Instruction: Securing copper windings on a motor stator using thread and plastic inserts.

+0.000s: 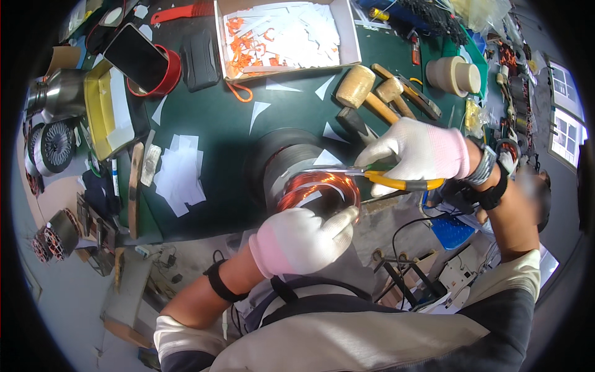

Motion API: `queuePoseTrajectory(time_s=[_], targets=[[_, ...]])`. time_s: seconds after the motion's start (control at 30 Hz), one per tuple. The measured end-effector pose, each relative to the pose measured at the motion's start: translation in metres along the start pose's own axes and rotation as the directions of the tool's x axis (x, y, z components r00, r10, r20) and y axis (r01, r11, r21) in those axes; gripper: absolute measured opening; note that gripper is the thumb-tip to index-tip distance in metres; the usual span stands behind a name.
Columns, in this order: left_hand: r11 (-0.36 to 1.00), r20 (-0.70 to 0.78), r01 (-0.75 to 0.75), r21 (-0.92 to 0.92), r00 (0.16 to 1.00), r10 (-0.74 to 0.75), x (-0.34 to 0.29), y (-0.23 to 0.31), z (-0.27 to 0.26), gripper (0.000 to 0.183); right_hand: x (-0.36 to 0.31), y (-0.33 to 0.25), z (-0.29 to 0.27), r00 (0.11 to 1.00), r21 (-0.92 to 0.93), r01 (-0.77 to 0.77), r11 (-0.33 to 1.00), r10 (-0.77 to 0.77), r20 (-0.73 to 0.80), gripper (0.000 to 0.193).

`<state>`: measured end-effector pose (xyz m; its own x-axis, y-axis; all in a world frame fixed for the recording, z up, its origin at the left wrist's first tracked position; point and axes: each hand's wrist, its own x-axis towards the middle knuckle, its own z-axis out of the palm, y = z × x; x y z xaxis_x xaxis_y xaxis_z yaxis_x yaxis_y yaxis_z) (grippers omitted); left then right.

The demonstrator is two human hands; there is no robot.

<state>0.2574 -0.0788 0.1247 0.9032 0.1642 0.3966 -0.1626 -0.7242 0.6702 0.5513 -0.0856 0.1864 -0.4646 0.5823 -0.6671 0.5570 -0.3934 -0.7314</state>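
Note:
A stator (273, 173), a grey metal cylinder with copper winding (291, 197) at its near end, lies at the front edge of the green bench. My left hand (304, 242), in a white and pink glove, grips the near rim of the winding with its fingers bent against the wires. In my gloved right hand (415, 152) is a pair of scissors (403, 184) with yellow and black handles. Their blades point left, across the top of the winding. A white paper piece (327, 159) sticks up just behind the blades. The inside of the stator is partly hidden.
Mallets (356, 87) lie beyond my right hand. A shallow box (285, 37) of paper scraps and orange bits stands at the back. White slips (180, 173), a yellow tray (108, 108) and a phone (136, 56) on a red roll are at the left.

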Motion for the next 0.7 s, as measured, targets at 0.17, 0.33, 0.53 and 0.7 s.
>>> queuePoseTrajectory(time_s=[0.17,0.33,0.53,0.7], targets=[[0.998,0.013,-0.040,-0.057,0.999,0.041,0.000,0.002,-0.003,0.009,-0.045,-0.001,0.058,0.942,0.155,-0.173,0.973,0.209,-0.264,0.045],[0.938,-0.168,0.325,-0.124,0.924,-0.342,-0.010,0.012,-0.047,0.035,-0.082,0.002,0.142,0.761,0.092,-0.196,0.976,0.211,-0.614,0.049],[0.936,0.181,0.319,-0.149,0.940,-0.291,-0.021,0.014,-0.064,0.066,-0.095,-0.017,0.215,0.670,-0.103,-0.216,0.971,0.071,-0.739,0.045],[0.968,0.328,0.242,-0.065,0.921,-0.208,-0.020,0.014,-0.054,0.074,-0.091,-0.005,0.245,0.715,-0.271,-0.264,0.926,-0.001,-0.699,0.044]])
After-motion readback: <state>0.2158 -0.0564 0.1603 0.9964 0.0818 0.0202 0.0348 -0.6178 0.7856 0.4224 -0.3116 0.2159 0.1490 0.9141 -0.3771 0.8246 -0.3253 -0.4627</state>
